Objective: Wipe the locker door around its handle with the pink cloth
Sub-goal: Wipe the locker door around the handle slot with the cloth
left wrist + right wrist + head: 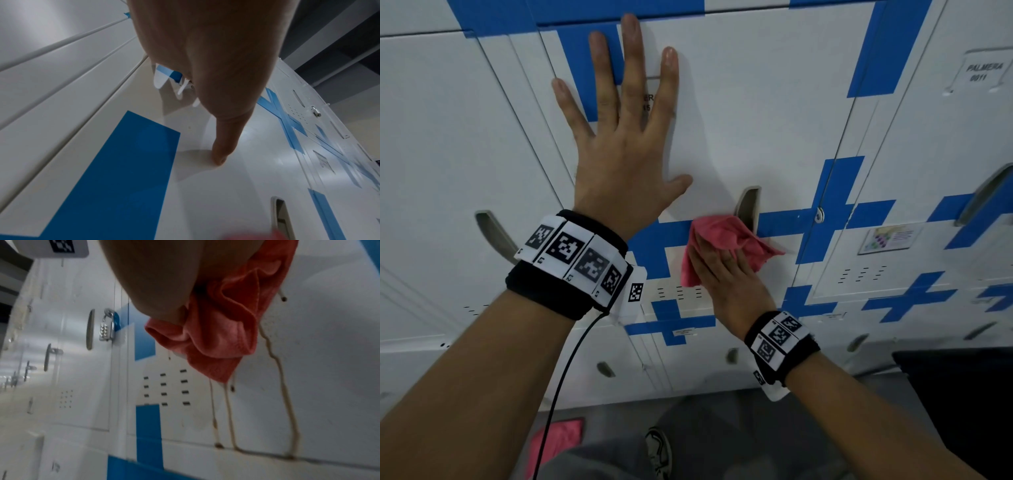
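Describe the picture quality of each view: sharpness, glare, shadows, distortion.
Head view: sharp and evenly lit, wide-angle bowing the locker seams; the left hand casts a soft shadow on the locker door. Left wrist view: that hand looms soft-focused, pale sheen near the fingertip, pink smear at the bottom edge. Right wrist view: blurred throughout; the pink cloth is soft, the padlock glints.

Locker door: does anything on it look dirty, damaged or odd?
Yes. In the right wrist view, thin brownish drip trails run down the white locker door from under the pink cloth, pooling dark at the door's lower edge: likely dirty runoff.
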